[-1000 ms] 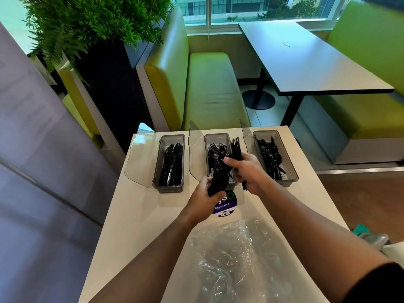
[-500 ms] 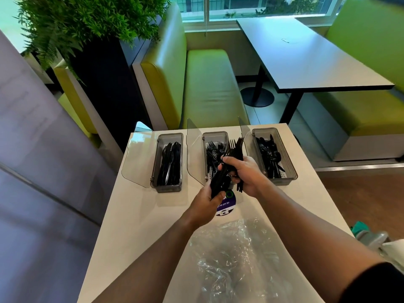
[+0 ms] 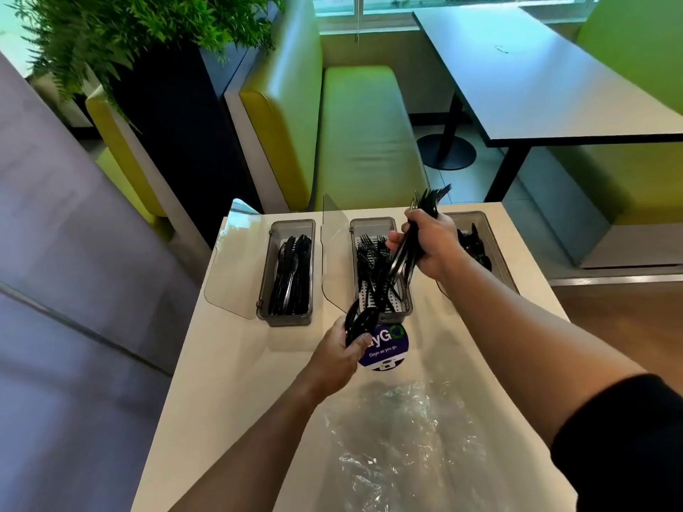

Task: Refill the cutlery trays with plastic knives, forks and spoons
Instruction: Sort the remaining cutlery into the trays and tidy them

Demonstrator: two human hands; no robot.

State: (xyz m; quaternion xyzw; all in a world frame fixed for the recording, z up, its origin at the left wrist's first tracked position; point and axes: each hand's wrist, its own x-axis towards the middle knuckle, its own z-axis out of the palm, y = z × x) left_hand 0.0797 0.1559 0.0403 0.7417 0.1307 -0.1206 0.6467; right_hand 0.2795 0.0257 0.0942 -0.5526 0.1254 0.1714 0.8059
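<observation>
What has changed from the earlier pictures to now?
The right hand pulled the fork bundle up and away from the left hand, which keeps gripping a smaller black bunch by the sticker. The three trays and plastic bag stayed put.

Black forks [image 3: 373, 260] (green bench [image 3: 362, 134])

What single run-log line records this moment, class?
left hand: grips black cutlery | right hand: grips forks over middle tray | forks not yet released
</observation>
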